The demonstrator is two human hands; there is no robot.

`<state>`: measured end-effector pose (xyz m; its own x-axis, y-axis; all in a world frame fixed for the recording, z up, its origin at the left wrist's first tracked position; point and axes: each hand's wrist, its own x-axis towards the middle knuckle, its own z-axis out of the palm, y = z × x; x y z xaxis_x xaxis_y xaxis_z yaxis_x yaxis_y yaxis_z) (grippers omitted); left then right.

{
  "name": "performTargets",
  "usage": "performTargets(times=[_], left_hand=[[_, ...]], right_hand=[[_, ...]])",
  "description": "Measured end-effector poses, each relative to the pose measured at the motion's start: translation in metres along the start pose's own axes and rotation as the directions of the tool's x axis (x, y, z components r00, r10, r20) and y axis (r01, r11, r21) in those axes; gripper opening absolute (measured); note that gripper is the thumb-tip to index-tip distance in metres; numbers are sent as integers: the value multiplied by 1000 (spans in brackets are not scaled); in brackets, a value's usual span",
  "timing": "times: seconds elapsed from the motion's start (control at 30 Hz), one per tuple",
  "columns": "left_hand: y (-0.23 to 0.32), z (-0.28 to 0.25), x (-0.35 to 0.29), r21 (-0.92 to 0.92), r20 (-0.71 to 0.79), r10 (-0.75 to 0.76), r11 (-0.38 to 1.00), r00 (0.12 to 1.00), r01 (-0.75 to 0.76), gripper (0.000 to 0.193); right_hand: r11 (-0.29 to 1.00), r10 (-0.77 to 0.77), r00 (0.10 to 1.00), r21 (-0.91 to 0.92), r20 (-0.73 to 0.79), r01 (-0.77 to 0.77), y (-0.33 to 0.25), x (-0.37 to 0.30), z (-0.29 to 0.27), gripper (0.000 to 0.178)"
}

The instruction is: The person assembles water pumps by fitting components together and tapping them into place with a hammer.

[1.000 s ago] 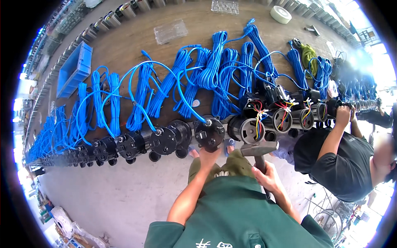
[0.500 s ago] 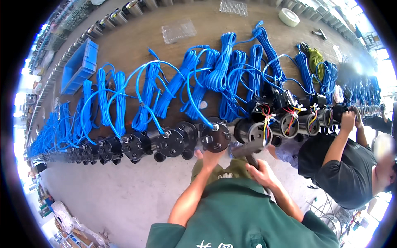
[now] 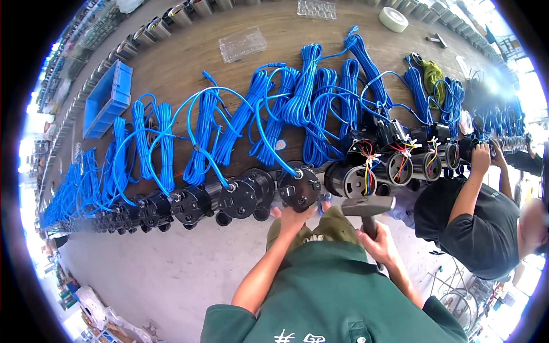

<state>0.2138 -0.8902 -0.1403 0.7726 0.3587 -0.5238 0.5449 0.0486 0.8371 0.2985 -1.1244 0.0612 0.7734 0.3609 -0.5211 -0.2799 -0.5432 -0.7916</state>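
Note:
My right hand point(image 3: 380, 244) is closed around the handle of a hammer point(image 3: 369, 207). Its metal head is held in front of the table edge, right of and apart from a black round end cap point(image 3: 299, 191). From below, my left hand point(image 3: 296, 220) grips the lower rim of that cap; some of its fingers are hidden behind it. A blue cable point(image 3: 266, 128) runs out of the cap's face to a bundle on the table. Just right lies an uncapped metal cylinder point(image 3: 353, 182) with coloured wires point(image 3: 369, 157) at its mouth.
Several more black-capped cylinders point(image 3: 239, 197) line the table edge to the left. Coiled blue cables point(image 3: 301, 86) cover the wooden table point(image 3: 183, 51). A blue crate point(image 3: 108, 98), a clear plastic tray point(image 3: 243, 44) and a tape roll point(image 3: 393, 19) lie farther back. A co-worker point(image 3: 480, 223) works at right.
The hammer has moved right and slightly away from the capped cylinder, carried by my right hand. My left hand stays at the cap's lower rim.

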Motion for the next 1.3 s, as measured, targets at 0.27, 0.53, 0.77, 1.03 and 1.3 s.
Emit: performTargets(times=[0.27,0.53,0.77,1.03,1.3], left_hand=[[-4,5,13,419,-62,431,830,900,-368,49],[-80,-5,28,308,-118,-7,950,993,43,58],[182,10,-56,276,288,196,920,937,-278,30],[296,101,89,834,211,151,487,966,-258,57],[226,95,137,759,113,435,543,893,-360,33]], right_hand=[[624,-565,812,-569,145,536,19,40,37,35],[771,-525,840,-496,-139,400,2,17,-6,30],[845,-418,606,-534,-677,-13,33,22,-106,30],[914,-300,549,-401,-780,-70,76,49,-168,37],[734,-565,592,-677,-574,45,39,44,-183,44]])
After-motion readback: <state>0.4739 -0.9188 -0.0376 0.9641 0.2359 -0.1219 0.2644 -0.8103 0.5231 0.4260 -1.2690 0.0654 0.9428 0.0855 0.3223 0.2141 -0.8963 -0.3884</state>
